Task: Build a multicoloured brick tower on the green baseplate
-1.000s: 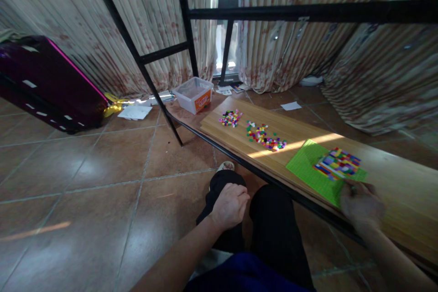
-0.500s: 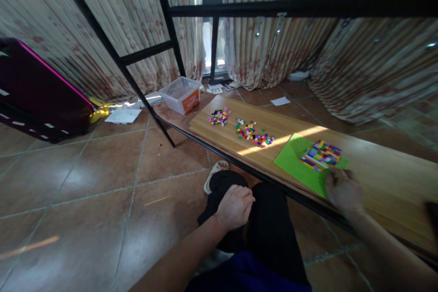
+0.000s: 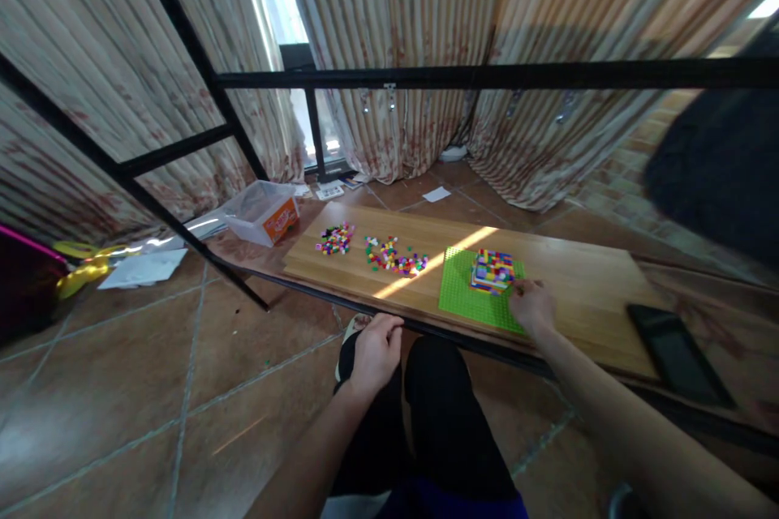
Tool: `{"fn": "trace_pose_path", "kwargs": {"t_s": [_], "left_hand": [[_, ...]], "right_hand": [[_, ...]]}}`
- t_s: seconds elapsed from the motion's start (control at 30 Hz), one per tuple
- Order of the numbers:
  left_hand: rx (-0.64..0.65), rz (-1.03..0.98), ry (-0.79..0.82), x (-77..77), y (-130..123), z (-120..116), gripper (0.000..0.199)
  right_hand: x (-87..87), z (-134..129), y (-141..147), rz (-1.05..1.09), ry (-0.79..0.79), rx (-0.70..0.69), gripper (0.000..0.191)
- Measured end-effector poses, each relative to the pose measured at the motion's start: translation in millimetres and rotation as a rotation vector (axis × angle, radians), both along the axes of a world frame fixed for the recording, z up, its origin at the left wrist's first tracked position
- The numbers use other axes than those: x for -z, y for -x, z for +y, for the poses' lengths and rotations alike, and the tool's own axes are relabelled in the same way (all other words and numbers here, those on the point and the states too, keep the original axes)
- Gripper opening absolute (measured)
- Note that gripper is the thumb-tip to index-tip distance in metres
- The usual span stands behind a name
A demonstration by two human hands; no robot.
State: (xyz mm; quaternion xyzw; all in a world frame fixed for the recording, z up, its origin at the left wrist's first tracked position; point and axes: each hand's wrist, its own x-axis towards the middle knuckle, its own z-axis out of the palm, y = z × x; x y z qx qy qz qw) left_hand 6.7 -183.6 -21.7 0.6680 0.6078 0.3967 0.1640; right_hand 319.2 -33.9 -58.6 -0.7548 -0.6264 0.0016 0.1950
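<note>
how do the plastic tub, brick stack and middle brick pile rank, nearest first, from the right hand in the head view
1. Brick stack, just left of the right hand
2. Middle brick pile, left of the green baseplate
3. Plastic tub, leftmost of these

Pleated curtains (image 3: 414, 24) with a reddish pattern hung along the far side, parted left of the middle by a bright strip of window (image 3: 285, 0). A black metal frame (image 3: 426, 79) crossed in front of them. On the brown tiled floor (image 3: 134, 373), white papers (image 3: 143, 269) lay at the left beside a shiny golden bundle (image 3: 91, 269) and a dark case (image 3: 21, 292) with pink edging. A dark, flat device (image 3: 678, 353) lay at the right
</note>
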Motion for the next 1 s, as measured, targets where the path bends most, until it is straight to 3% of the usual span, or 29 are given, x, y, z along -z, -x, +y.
{"fn": "trace_pose_path", "kwargs": {"t_s": [0.23,0.43,0.73,0.87,1.0], "left_hand": [[-0.085,0.09,-0.014,-2.9,-13,83,0.019],[-0.068,0.246,0.028,3.1,-27,127,0.023],[-0.011,0.521,0.212,2.1,-21,147,0.027],[0.003,0.51,0.167,-8.6,-29,148,0.027],[0.02,0.386,0.046,-26.7,-54,146,0.026]], "right_hand": [[10.9,-13,16,-0.117,-0.19,-0.052,0.024],[5.4,-14,18,-0.088,-0.186,-0.053,0.023],[-4.7,-17,29,-0.026,-0.132,-0.008,0.024],[-6.8,-17,32,0.006,-0.124,0.013,0.024],[-8.2,-17,33,0.02,-0.117,0.018,0.024]]}}
